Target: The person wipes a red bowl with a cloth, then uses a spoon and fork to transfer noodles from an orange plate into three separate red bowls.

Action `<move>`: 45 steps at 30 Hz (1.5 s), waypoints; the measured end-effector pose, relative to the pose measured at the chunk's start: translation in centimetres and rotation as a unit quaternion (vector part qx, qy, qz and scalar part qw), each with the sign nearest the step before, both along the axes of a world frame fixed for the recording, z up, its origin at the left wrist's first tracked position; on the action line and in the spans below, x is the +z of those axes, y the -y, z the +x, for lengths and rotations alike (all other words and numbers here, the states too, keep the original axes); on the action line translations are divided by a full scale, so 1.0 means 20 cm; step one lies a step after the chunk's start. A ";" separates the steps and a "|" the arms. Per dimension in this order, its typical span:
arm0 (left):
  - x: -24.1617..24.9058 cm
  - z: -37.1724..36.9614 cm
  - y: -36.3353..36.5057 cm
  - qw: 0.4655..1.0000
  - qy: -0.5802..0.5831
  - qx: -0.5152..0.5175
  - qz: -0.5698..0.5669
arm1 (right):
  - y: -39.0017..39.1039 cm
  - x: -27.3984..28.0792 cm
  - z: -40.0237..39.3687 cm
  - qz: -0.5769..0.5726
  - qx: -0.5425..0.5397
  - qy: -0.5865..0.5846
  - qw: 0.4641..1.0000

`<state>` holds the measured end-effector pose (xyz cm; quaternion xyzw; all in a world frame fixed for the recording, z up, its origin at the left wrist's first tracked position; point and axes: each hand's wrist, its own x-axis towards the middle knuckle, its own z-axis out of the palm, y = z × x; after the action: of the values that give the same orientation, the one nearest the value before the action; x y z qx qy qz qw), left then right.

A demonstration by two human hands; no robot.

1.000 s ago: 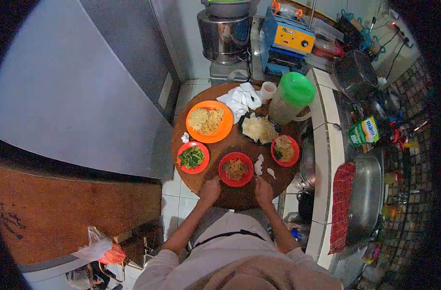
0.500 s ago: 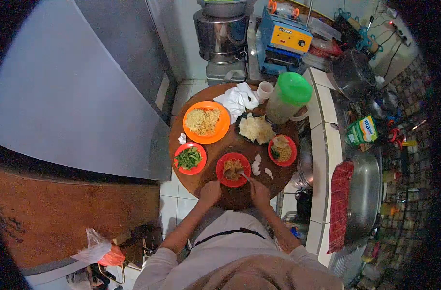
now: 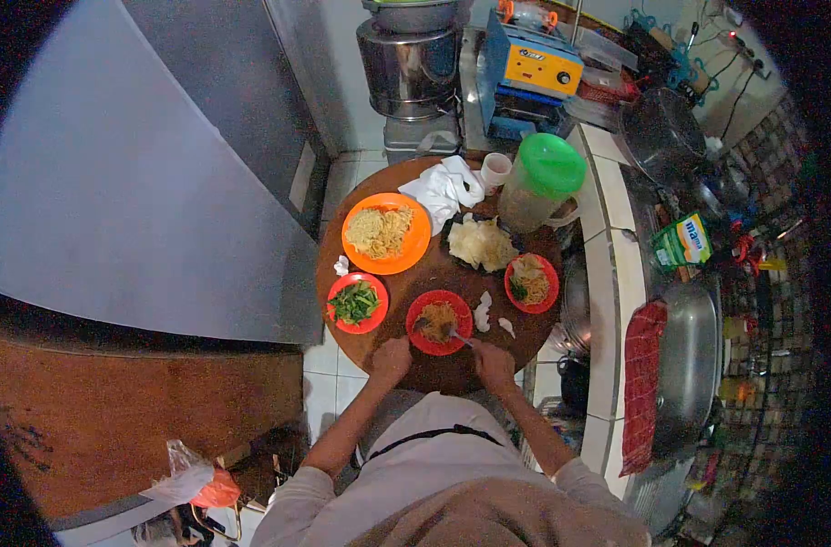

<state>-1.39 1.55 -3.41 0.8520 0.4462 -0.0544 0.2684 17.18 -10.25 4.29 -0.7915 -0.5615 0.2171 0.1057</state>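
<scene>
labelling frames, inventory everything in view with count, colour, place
table: 1, brown, centre
bowls: 3, red, table
plate: 1, orange, table left
food heap: 1, cream, table
jug: 1, green lid, table right
cup: 1, whitish, by jug
bundle: 1, white, by cup
scraps: 3, white, table
utensils: 1+, grey, front bowl
tall pot: 1, silver, back
machine: 1, blue, back
sink: 1, silver, right
cloth: 1, red, beside sink
other clutter: uncounted, mixed, edges
left hand: 1, bare, by bowl
right hand: 1, bare, at utensil
</scene>
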 end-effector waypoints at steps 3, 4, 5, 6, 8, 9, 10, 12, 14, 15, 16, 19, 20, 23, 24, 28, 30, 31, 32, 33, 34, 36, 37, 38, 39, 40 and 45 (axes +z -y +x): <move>0.00 -0.02 0.00 1.000 -0.014 0.003 -0.018 | 0.01 -0.06 0.00 0.092 -0.030 -0.016 0.995; 0.04 -0.01 0.00 1.000 0.005 0.015 -0.004 | 0.00 -0.11 0.00 0.091 -0.032 -0.016 0.995; 0.07 0.01 0.00 0.999 0.025 0.027 0.011 | -0.02 -0.16 -0.01 0.124 -0.034 -0.026 0.991; 0.10 0.03 0.00 0.999 0.024 0.026 0.011 | -0.04 -0.15 -0.03 0.156 -0.035 -0.037 0.986; 0.16 0.06 0.01 0.998 -0.037 0.041 -0.002 | -0.07 -0.13 -0.05 0.085 -0.031 -0.018 0.996; 0.13 0.05 0.01 0.998 -0.038 0.042 -0.002 | -0.08 -0.11 -0.06 0.012 -0.026 0.002 1.000; 0.11 0.04 0.02 0.999 -0.028 0.029 -0.005 | -0.07 -0.12 -0.05 0.013 -0.026 0.002 1.000; 0.11 0.04 0.00 1.000 -0.016 0.018 -0.005 | -0.06 -0.15 -0.01 -0.011 -0.051 -0.015 0.999; 0.20 0.01 0.00 0.999 -0.028 0.011 -0.028 | -0.03 -0.12 0.02 0.010 -0.083 -0.024 0.996; 0.17 0.00 0.00 0.999 -0.028 0.010 -0.030 | -0.02 -0.10 0.03 0.035 -0.117 -0.031 0.992; 0.14 0.00 -0.01 0.999 -0.030 0.011 -0.027 | -0.01 -0.12 0.04 0.034 -0.119 -0.030 0.992; 0.14 0.00 -0.02 0.999 -0.017 0.021 -0.040 | 0.00 -0.21 0.04 -0.017 -0.143 -0.012 0.989; 0.15 0.00 -0.02 0.998 -0.001 0.030 -0.056 | 0.01 -0.24 0.02 -0.007 -0.135 -0.036 0.990; 0.10 0.00 -0.02 1.000 -0.003 0.005 -0.026 | 0.04 -0.29 0.02 0.036 -0.116 -0.055 0.991; 0.10 0.00 -0.01 1.000 -0.002 0.005 -0.027 | 0.05 -0.28 0.02 0.066 -0.110 -0.051 0.990; 0.12 0.01 0.00 0.999 -0.001 0.027 -0.041 | 0.03 -0.27 0.04 0.091 -0.167 -0.058 0.980; 0.15 0.01 0.00 0.999 -0.006 0.026 -0.043 | 0.00 -0.25 0.03 0.071 -0.128 -0.044 0.988; 0.17 0.01 0.01 0.999 -0.009 0.018 -0.042 | -0.01 -0.22 0.02 0.070 -0.126 -0.044 0.988; 0.18 0.02 0.01 0.999 -0.011 0.011 -0.040 | -0.01 -0.19 0.01 0.076 -0.125 -0.036 0.989; 0.21 0.02 0.01 0.999 -0.011 0.011 -0.041 | -0.02 -0.15 0.00 0.081 -0.124 -0.028 0.989; 0.23 0.02 0.01 0.999 -0.017 0.005 -0.044 | -0.02 -0.16 0.01 0.081 -0.123 -0.028 0.989; 0.22 0.02 0.01 0.999 -0.023 -0.001 -0.047 | -0.02 -0.18 0.02 0.114 -0.087 -0.047 0.989; 0.18 0.02 0.00 0.998 -0.036 -0.015 -0.042 | -0.01 -0.21 0.02 0.114 -0.086 -0.048 0.989; 0.14 0.02 0.00 0.998 -0.049 -0.030 -0.038 | -0.01 -0.24 0.02 0.085 -0.080 -0.054 0.992; 0.12 0.03 0.00 0.998 -0.049 -0.030 -0.037 | -0.02 -0.22 0.02 0.056 -0.073 -0.060 0.994; 0.11 0.02 0.00 0.997 -0.056 -0.036 -0.035 | -0.02 -0.20 0.03 0.056 -0.072 -0.060 0.994; 0.08 -0.02 -0.04 0.998 -0.040 -0.046 -0.020 | -0.04 -0.14 0.05 0.066 -0.077 -0.089 0.991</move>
<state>-1.73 2.30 -1.90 0.8634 0.4156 -0.1099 0.2641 18.19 -9.37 1.48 -0.8010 -0.5005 0.2407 0.2234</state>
